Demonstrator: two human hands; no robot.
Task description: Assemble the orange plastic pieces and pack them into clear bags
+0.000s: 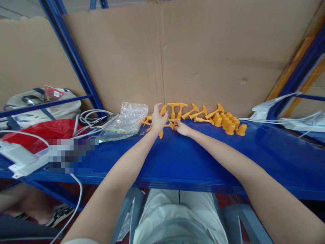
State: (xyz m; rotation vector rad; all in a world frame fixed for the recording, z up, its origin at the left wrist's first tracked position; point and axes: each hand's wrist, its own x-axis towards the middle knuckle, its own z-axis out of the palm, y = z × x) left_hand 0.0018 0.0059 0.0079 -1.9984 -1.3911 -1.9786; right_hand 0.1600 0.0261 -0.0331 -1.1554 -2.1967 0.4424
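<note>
Several orange plastic T-shaped pieces (180, 107) lie on the blue table against the cardboard, with more hammer-like ones (201, 112) to the right. My left hand (159, 119) is closed on an orange piece (163, 109) that shows above its fingers. Close beside it, my right hand (181, 128) has its fingers pressed together at a small orange piece (171, 125) low on the table. Another orange piece (161, 134) sticks out just below my left hand. Small loose bits (144, 131) lie left of my left hand.
Several orange cups (230, 128) stand in a group at the right. A clear plastic bag (132, 117), white cables (93, 117), a red bag (43, 134) and a power strip (30, 161) occupy the left. Cardboard (203, 51) rises behind. A person's leg shows at lower left.
</note>
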